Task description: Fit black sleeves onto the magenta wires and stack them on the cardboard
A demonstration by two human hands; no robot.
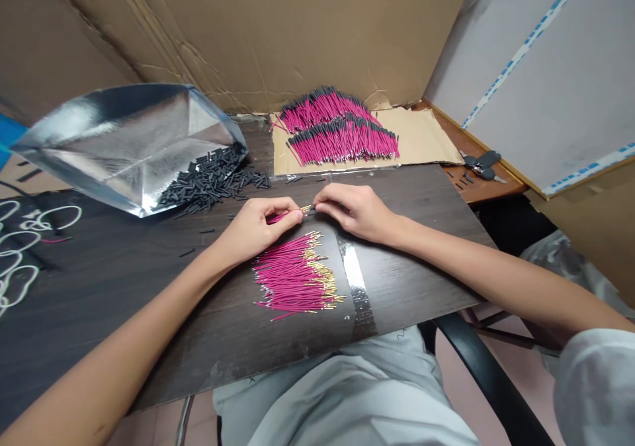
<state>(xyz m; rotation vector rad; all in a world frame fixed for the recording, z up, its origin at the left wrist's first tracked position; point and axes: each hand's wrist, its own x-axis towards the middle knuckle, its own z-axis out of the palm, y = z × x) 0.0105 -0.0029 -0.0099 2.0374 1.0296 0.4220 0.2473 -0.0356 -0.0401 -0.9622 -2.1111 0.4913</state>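
Observation:
My left hand is closed on a few short magenta wires, whose gold pin tips poke out past the thumb. Facing it, my right hand pinches a small black sleeve close against those gold tips; most of the sleeve is hidden by the fingers. Just below both hands lies a pile of magenta wires, their gold ends pointing right. Farther back, magenta wires with black sleeves on their ends lie in two overlapping rows on a flat cardboard sheet.
A silver foil bag lies open at the left, loose black sleeves spilling from it. White looped cords are at far left. Clear tape crosses the dark table. Keys lie at right. Cardboard walls the back.

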